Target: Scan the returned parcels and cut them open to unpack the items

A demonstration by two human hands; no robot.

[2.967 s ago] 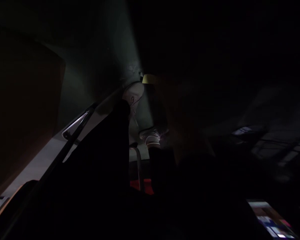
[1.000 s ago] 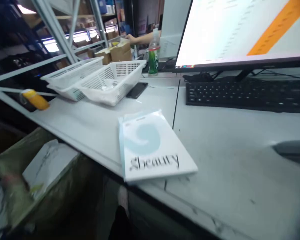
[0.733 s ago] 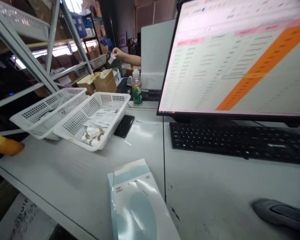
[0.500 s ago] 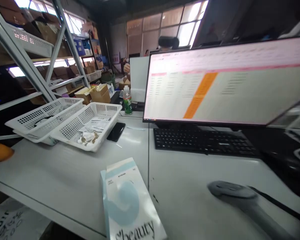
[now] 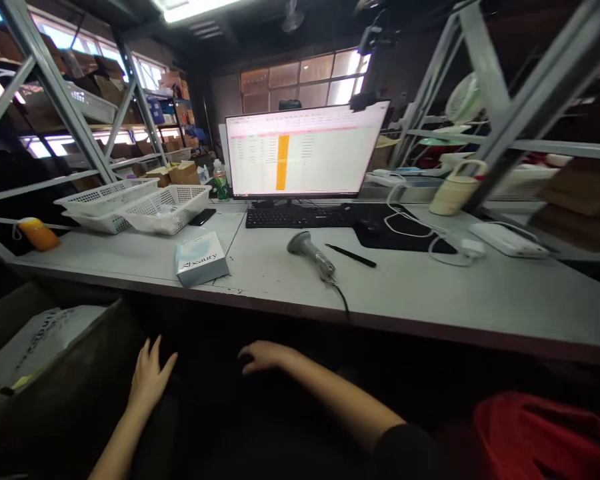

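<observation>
My left hand (image 5: 149,375) hangs below the desk edge with its fingers spread, holding nothing, beside a dark bin (image 5: 55,373) that has a white package (image 5: 35,343) in it. My right hand (image 5: 261,355) reaches forward under the desk, fingers extended and empty. Above them on the white desk (image 5: 430,287) lies a pale blue-and-white box (image 5: 201,258) printed "beauty". A grey barcode scanner (image 5: 311,251) lies to its right, its cable hanging over the edge.
A monitor (image 5: 305,157) with a spreadsheet stands behind a black keyboard (image 5: 300,216). Two white mesh baskets (image 5: 140,207) and a phone (image 5: 203,217) sit at left, with an orange object (image 5: 39,233) further left. A pen (image 5: 351,255), mouse pad, cables and metal shelving are at right.
The view came out of darkness, swept over the desk and pulled back and up. Both my hands have come into sight below the desk edge.
</observation>
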